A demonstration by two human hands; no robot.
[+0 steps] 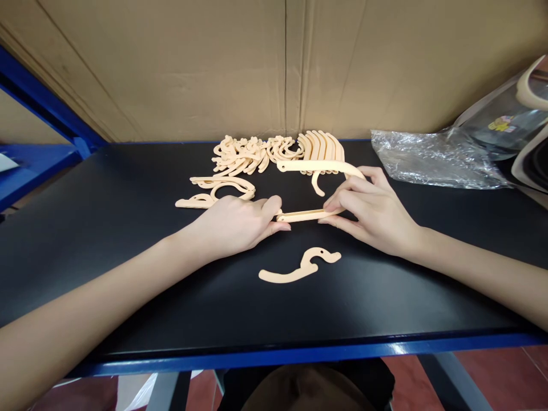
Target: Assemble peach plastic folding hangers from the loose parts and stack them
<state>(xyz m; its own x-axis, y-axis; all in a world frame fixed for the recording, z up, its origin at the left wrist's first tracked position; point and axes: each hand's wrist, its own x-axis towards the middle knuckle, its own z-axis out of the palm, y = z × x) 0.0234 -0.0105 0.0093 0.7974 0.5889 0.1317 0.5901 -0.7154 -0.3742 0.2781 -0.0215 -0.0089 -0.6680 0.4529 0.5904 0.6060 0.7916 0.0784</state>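
My right hand (372,214) is closed, thumb and fingers pinching the right end of a cream folding-hanger arm (302,216), a narrow strip held edge-on above the black table. At the strip's left end, my left hand (244,225) is closed with thumb and forefinger on it; its other fingers are curled out of sight. A second hanger arm (317,166) with a hole in its left end reaches behind my right fingers; whether they touch it I cannot tell. Nearer to me, a loose hook-shaped hanger piece (295,275) lies flat. Folded hangers (231,184) lie beyond my left hand.
A heap of loose hook pieces (244,155) lies at the back, beside a row of curved arms (323,145). Clear plastic wrap (432,160) and a clear bag (492,123) are at right. Cardboard (192,68) stands behind; a blue edge (299,358) runs along the table's front.
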